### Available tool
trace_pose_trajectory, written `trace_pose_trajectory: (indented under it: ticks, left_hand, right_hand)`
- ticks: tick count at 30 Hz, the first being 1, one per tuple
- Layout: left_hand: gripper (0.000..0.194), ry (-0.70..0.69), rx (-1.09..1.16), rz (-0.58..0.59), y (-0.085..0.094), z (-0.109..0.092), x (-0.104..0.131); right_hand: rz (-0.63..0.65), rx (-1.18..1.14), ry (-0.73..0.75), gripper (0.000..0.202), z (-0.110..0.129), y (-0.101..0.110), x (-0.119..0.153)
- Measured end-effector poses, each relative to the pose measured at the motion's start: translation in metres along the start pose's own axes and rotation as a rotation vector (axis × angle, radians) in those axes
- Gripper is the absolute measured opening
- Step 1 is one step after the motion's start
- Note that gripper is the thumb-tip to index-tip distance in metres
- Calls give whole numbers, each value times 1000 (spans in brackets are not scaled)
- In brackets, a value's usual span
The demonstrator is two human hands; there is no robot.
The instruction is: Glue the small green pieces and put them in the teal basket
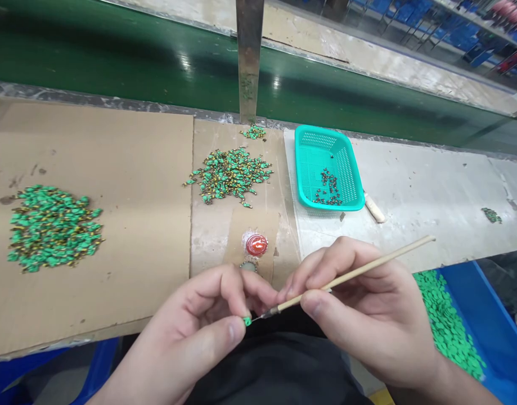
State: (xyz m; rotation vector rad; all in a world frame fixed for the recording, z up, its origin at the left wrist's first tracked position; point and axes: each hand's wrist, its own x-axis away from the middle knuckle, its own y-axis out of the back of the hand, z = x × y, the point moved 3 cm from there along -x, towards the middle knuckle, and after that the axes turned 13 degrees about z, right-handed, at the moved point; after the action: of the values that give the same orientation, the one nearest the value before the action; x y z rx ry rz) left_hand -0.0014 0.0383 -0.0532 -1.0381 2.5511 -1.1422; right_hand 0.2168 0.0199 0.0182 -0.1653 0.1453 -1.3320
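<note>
My left hand (207, 318) pinches a small green piece (247, 321) between thumb and forefinger. In my right hand (359, 304) is a thin wooden stick (363, 270) with a fine needle-like tip, held like a pen. That tip points at the green piece and reaches it or nearly so; I cannot tell whether it touches. Just beyond my fingers, a bottle cap (256, 244) with glossy red liquid sits on the cardboard. A second, paler cap (248, 266) is partly hidden behind my left hand.
Piles of small green-and-gold pieces lie on the cardboard at left (54, 228) and centre (233, 174). A turquoise basket (301, 169) holds small dark parts, beside a pale handle (374, 208). Below right, a blue bin (494, 315) contains green pieces. A metal post (248, 62) stands behind.
</note>
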Motion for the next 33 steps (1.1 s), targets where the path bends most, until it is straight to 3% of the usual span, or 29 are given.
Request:
trace_pose_trajectory:
  ticks: [18, 25, 33]
  left_hand:
    - [14, 14, 20, 13, 2, 2, 4]
    - [26, 63, -4, -126, -8, -6, 2]
    - [24, 53, -42, -107, -4, -6, 3]
  right_hand:
    - [7, 29, -3, 18, -2, -1, 1]
    - [-6, -5, -14, 16, -3, -1, 1]
    - [-7, -11, -4, 18, -3, -2, 0]
